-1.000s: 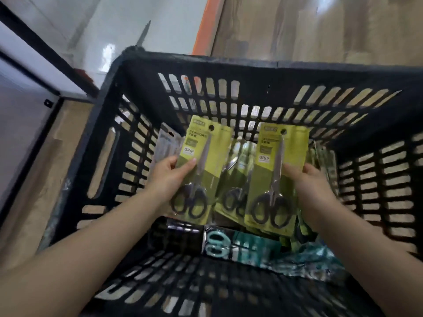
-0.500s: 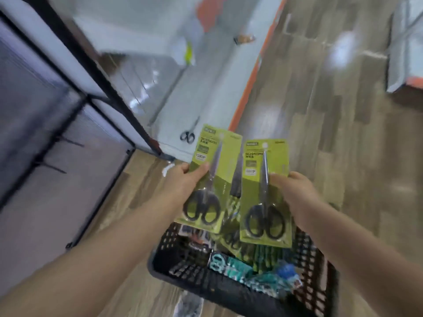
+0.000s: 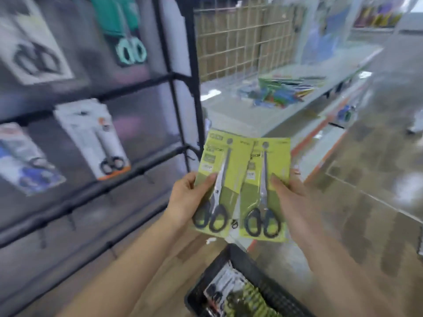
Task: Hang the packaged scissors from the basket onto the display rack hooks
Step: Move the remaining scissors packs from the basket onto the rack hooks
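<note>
Green scissors packs: left hand (image 3: 187, 200) pinches left pack (image 3: 219, 181), right hand (image 3: 295, 209) pinches right pack (image 3: 266, 188), raised above basket (image 3: 258, 280).

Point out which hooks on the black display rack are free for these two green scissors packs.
The bare hooks along the black rack's lower bars, below the white-and-orange scissors pack, look free. The rows above are crowded: the teal scissors pack and the blue-and-white pack hang there. Left hand and right hand each hold a green pack.

Single head-worn view, tilted forward and down, close above the hands (image 3: 190, 200)
</note>
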The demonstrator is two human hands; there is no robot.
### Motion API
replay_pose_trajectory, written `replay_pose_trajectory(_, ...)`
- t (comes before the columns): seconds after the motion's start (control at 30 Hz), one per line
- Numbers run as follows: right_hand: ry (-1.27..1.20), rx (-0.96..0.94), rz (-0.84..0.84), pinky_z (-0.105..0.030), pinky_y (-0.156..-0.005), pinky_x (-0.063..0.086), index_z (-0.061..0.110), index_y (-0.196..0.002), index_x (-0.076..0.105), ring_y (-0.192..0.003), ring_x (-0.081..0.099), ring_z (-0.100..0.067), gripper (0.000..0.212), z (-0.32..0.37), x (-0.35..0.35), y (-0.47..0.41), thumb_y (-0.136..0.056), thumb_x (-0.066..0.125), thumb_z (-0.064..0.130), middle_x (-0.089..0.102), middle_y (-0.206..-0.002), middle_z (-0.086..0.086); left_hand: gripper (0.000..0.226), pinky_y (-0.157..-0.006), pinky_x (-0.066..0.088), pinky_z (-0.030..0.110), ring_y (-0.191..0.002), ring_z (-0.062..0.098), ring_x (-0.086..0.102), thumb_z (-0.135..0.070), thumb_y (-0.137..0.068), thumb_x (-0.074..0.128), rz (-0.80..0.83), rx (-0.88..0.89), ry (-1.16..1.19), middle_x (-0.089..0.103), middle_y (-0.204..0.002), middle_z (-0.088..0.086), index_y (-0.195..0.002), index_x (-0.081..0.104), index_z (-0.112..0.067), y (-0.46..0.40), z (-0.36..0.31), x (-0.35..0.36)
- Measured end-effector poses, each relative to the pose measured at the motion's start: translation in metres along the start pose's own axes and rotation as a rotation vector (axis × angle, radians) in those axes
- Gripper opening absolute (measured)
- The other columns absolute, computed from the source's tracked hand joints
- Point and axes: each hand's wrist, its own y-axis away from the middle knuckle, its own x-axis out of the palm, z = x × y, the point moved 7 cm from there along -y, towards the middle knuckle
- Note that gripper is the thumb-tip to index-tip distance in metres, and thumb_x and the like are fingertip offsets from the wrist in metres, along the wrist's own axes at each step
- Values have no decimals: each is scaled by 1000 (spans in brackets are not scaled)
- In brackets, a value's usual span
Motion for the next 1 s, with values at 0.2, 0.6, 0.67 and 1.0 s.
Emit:
replay_pose_trajectory(0.2, 27, 125, 247, -31, -96, 39, 19, -126, 54, -117, 51, -18, 35, -50, 66, 72, -95, 51, 34, 55, -130, 1, 20, -68, 46, 31, -73, 18, 61, -30, -88, 63, -150, -162, -23, 69, -79, 5, -81, 65, -11, 90, 54, -79)
replay_pose_trajectory(0.6, 211, 288, 517, -32, -84, 40, 11, -103, 62, -99, 57, -23, 19, -114, 132, 149, -94, 55, 26, 64, -107, -8, 18, -91, 50, 50, -89, 36, 67, -12, -91, 60, -495, -497, 352, 72, -95, 20, -100, 66, 1, 221, 174, -175)
replay_pose_trajectory(0.67, 255, 279, 533, -31, -83, 38, 11, -103, 62, -99, 55, -24, 20, -114, 143, 153, -93, 55, 26, 63, -108, -9, 20, -91, 50, 51, -90, 38, 66, -15, -90, 62, -544, -526, 402, 71, -94, 22, -101, 65, 2, 231, 178, -189)
replay_pose_trajectory(1.0, 350, 239, 685, -41, -108, 33, 13, -139, 43, -130, 41, -25, 56, -95, 273, 226, -92, 53, 42, 44, -143, -3, 24, -73, 55, 49, -78, 35, 65, -27, -90, 62, -670, -425, 406, 69, -94, 24, -102, 61, -6, 277, 148, -317)
